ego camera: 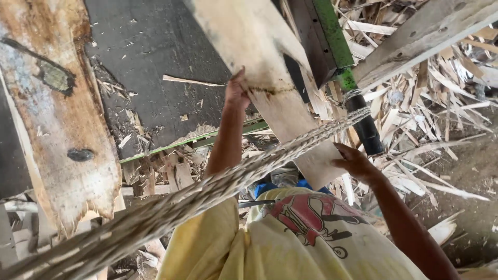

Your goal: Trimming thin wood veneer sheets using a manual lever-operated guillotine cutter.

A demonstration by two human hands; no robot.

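My left hand (236,89) grips the left edge of a long pale wooden plank (270,67) that slants from the top centre down toward me. My right hand (354,161) holds the plank's near end from the right side. A thick braided rope (218,184) runs diagonally from the lower left up to a green and black metal bar (346,67), crossing in front of the plank and my arms. My yellow shirt with a red print fills the bottom of the view.
A wide weathered board (57,114) with a splintered end lies at the left on a dark table surface (155,57). Heaps of wood offcuts and splinters (436,98) cover the ground at the right. Another plank (425,36) crosses the top right.
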